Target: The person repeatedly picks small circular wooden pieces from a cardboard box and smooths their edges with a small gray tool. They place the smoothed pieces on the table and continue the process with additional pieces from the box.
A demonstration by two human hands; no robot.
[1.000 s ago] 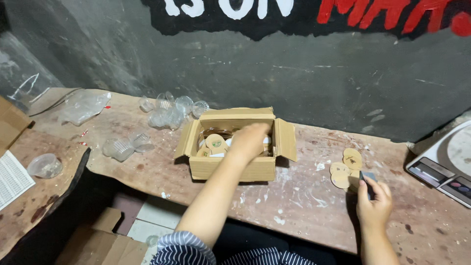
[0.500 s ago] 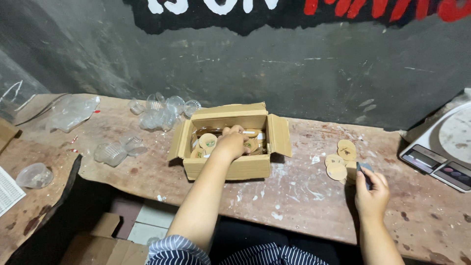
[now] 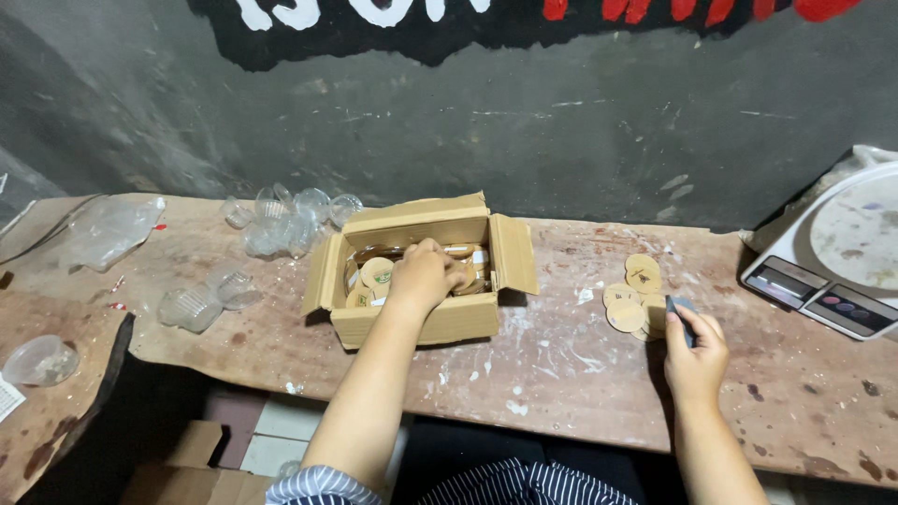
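Here, left hand (image 3: pixel 426 274) curled in brown cardboard box (image 3: pixel 426 323); right hand (image 3: pixel 694 351) gripping dark flat piece (image 3: pixel 682 313).

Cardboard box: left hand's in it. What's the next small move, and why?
Probably close the fingers on one round lid and lift it out. The left hand is down inside the cardboard box, over the round tan lids, with no lid visibly held. The right hand holds a small dark object beside the loose discs on the bench.
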